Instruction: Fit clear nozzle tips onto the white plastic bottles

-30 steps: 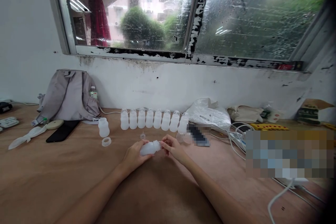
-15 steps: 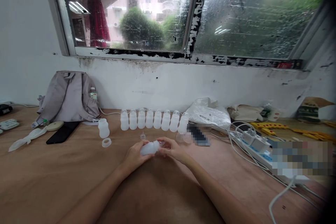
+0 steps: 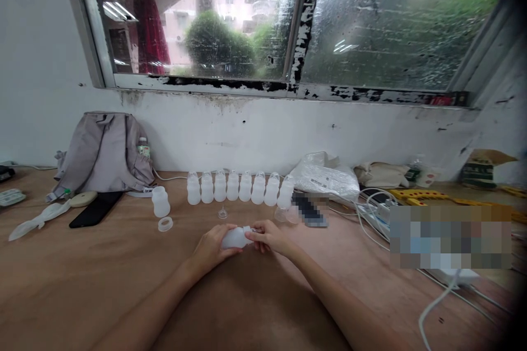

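A translucent white baby bottle (image 3: 234, 238) lies on its side between my hands, its neck pointing right. My left hand (image 3: 212, 247) is wrapped round the body of it. With thumb and fingers, my right hand (image 3: 267, 236) grips the neck end, where a clear teat partly shows; the rest is hidden by the fingers. Beyond my hands a clear teat (image 3: 223, 212) stands on the table. To the left are an open bottle without a top (image 3: 160, 202) and a loose white collar ring (image 3: 165, 224).
Several capped bottles (image 3: 233, 186) stand in a row near the wall. Clear domed caps (image 3: 281, 214) lie at the row's right end. A backpack (image 3: 107, 153) and a black phone (image 3: 95, 210) are on the left. At right lie a plastic bag (image 3: 327, 178) and white cables (image 3: 424, 312).
My right hand has turned around the neck end, its fingers now curled further over it. The bottle lies more level. The view has shifted slightly.
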Motion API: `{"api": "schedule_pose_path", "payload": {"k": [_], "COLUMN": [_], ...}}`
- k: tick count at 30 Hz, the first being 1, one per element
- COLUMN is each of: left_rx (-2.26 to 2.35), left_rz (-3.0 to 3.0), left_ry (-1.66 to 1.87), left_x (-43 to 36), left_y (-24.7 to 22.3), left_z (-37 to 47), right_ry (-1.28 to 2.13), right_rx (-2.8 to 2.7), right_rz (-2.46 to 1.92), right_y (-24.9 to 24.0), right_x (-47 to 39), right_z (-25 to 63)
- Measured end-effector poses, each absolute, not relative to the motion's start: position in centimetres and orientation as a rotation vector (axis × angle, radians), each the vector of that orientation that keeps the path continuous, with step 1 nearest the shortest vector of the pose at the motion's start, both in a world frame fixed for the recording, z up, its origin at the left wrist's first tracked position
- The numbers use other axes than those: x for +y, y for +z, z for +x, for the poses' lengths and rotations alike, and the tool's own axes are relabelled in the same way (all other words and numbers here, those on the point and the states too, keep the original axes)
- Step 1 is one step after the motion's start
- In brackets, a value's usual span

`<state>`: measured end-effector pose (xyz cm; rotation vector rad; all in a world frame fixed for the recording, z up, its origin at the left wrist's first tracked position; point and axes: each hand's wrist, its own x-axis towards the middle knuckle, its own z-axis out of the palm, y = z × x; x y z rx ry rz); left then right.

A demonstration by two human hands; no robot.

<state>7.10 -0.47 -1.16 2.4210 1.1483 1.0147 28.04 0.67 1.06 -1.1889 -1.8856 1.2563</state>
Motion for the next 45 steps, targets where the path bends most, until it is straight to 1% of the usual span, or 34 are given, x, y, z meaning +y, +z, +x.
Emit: {"api": "schedule_pose_path", "payload": {"k": [7,9,11,13,14,16,19,22,23,27,30,35,45], "left_rx": [1.137,1.171,1.218,1.258,1.272,1.296,1.302,1.286,1.286,1.275,1.252,1.228,1.215], "left_rz": [2.565,2.532,2.464,2.406,2.383,2.340,2.293,2.263,2.245,2.169,2.132,2.093,2.094], "left_ry": [1.048,1.066,1.081,1.067,1.054,1.037,1.024,1.019,1.024,1.070,1.093,1.079,1.050], "left_x": [-0.7,-0.8,-0.7,-0.7,-0.6,-0.5,-0.4,-0.2,-0.2,0.1,0.2,0.4,0.2], "left_y": [-1.3,-1.3,-1.1,-1.0,-0.9,-0.8,-0.5,-0.4,-0.4,-0.4,-0.4,-0.4,-0.1], "left_z": [7.4,7.4,7.3,7.1,7.0,6.9,6.9,7.0,6.9,6.9,6.9,6.9,6.9], "right_ry": [1.118,1.026,0.746,0.320,0.185,0.118,0.173,0.260,0.373,1.006,1.206,1.306,1.340], "right_rx": [-1.996,-1.942,-1.785,-1.601,-1.552,-1.525,-1.539,-1.479,-1.424,-1.214,-1.251,-1.335,-1.315], "right_rz": [-1.199,-1.244,-1.350,-1.486,-1.548,-1.678,-1.750,-1.665,-1.584,-1.176,-1.083,-1.067,-1.049], "right_y": [0.9,0.9,0.9,0.7,0.5,-0.1,-0.8,-0.6,-0.3,1.0,1.5,1.5,1.6], "right_x": [0.8,1.5,2.5,3.7,4.2,5.1,5.6,5.3,5.1,3.8,2.8,1.5,0.9], "right_z": [28.1,28.7,30.0,31.9,32.9,34.7,36.0,35.3,34.8,32.2,30.4,28.4,27.9]}}
